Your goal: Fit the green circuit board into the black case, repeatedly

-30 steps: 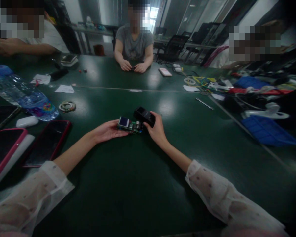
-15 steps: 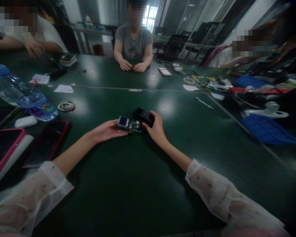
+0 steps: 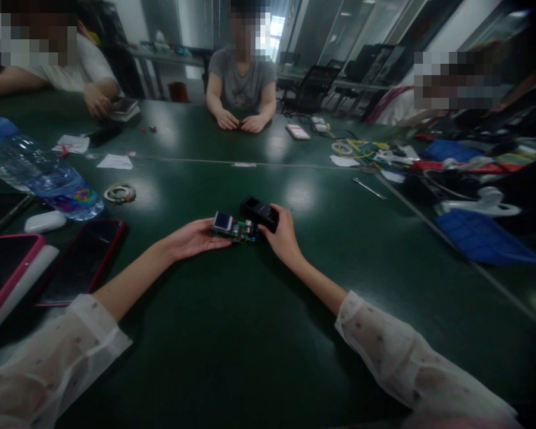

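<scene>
Just above the green table (image 3: 223,333), my left hand (image 3: 192,239) grips a green circuit board (image 3: 239,229) by its left end. A small dark screen in a pale frame (image 3: 222,221) sits on that end of the board. My right hand (image 3: 282,231) holds a black plastic casing (image 3: 259,211) between thumb and fingers, tilted behind the board's right end. Casing and board lie very close together; whether they touch I cannot tell. The fingertips beneath the board are hidden.
At left stand a water bottle (image 3: 62,185), a red-edged phone (image 3: 83,262), a pink-cased phone (image 3: 9,274) and a cable coil (image 3: 120,193). Rightward lie a wrench (image 3: 368,188), a blue tray (image 3: 482,235) and tangled wires (image 3: 361,148). A person in grey (image 3: 241,83) sits opposite.
My hands, the board and the casing stay almost in place. The person at far left has moved a hand rightward, to beside the stacked boxes.
</scene>
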{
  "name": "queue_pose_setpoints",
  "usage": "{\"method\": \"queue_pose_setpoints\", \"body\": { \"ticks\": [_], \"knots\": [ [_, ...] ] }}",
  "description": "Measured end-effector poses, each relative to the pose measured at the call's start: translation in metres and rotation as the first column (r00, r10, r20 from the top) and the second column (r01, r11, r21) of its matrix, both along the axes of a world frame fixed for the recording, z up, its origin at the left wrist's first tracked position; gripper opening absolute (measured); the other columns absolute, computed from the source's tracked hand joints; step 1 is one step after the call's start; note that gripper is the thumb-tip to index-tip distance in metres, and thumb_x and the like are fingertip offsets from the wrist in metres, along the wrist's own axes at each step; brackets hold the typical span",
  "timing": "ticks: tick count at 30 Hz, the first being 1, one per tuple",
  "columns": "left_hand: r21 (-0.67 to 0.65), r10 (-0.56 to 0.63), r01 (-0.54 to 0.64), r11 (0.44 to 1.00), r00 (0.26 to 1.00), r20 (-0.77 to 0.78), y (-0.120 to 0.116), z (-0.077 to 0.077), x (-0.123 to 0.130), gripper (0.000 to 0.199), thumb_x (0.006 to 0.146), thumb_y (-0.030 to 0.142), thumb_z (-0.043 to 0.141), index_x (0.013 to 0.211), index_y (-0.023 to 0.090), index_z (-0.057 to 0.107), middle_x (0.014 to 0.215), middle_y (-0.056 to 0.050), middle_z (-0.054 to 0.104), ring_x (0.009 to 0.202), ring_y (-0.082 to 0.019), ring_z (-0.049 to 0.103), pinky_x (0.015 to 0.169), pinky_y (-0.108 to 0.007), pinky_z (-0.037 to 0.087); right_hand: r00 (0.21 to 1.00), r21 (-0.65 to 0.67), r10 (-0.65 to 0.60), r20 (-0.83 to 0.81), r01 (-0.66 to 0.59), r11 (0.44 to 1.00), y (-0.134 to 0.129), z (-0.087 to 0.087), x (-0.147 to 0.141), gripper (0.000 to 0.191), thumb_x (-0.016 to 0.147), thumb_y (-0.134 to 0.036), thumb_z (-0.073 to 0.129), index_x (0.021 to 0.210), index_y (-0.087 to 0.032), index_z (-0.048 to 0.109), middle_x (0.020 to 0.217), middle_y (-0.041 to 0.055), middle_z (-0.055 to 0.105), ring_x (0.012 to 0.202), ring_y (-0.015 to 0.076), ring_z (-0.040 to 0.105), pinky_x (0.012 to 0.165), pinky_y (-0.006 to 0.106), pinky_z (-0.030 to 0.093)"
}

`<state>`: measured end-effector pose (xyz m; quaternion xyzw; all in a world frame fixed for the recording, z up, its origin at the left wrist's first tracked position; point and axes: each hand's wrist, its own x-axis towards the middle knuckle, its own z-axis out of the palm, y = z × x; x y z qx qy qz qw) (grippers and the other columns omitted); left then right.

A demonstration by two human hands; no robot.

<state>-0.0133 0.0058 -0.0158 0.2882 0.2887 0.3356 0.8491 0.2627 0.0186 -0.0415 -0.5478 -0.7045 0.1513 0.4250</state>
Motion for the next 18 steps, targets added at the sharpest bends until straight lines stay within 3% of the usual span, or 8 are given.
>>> {"method": "queue_pose_setpoints", "body": {
  "ticks": [5, 9, 13, 18],
  "knots": [
    [-0.004, 0.011, -0.011, 1.000, 1.000, -0.009, 0.000, 0.001, 0.001, 0.045, 0.101, 0.017, 0.051, 0.144, 0.008, 0.048, 0.132, -0.021, 0.065, 0.120, -0.029, 0.068, 0.114, -0.045, 0.045, 0.999, 0.007, -0.020, -0.027, 0.020, 1.000, 0.000, 0.002, 0.000, 0.056, 0.081, -0.020, 0.070, 0.134, -0.017, 0.050, 0.128, 0.0169, 0.058, 0.122, 0.0340, 0.057, 0.109, 0.060, 0.046],
    [0.013, 0.001, -0.002, 1.000, 1.000, 0.005, 0.000, 0.000, 0.001, 0.044, 0.100, 0.015, 0.052, 0.143, 0.010, 0.050, 0.134, -0.021, 0.065, 0.122, -0.030, 0.067, 0.113, -0.044, 0.046, 0.991, 0.104, -0.019, -0.134, 0.033, 0.994, -0.010, 0.013, -0.001, 0.057, 0.089, -0.035, 0.066, 0.140, -0.020, 0.043, 0.134, 0.0162, 0.055, 0.125, 0.0315, 0.056, 0.110, 0.056, 0.046],
    [0.031, -0.010, 0.010, 0.999, 1.000, 0.016, 0.000, -0.002, 0.000, 0.040, 0.099, 0.014, 0.052, 0.139, 0.010, 0.054, 0.132, -0.020, 0.067, 0.121, -0.029, 0.067, 0.113, -0.044, 0.047, 0.992, 0.209, 0.088, -0.095, -0.067, 0.976, -0.024, 0.026, -0.005, 0.059, 0.093, -0.043, 0.063, 0.144, -0.028, 0.038, 0.139, 0.0126, 0.054, 0.131, 0.0305, 0.053, 0.113, 0.054, 0.045],
    [0.047, 0.006, -0.006, 0.999, 1.000, -0.003, -0.001, -0.002, 0.002, 0.035, 0.098, 0.014, 0.055, 0.133, 0.011, 0.058, 0.127, -0.018, 0.070, 0.118, -0.028, 0.069, 0.113, -0.045, 0.045, 0.965, 0.220, 0.261, -0.001, -0.254, 0.942, -0.031, 0.030, -0.010, 0.059, 0.092, -0.045, 0.065, 0.143, -0.029, 0.040, 0.134, 0.0118, 0.057, 0.124, 0.0301, 0.057, 0.107, 0.052, 0.050]
  ]
}}
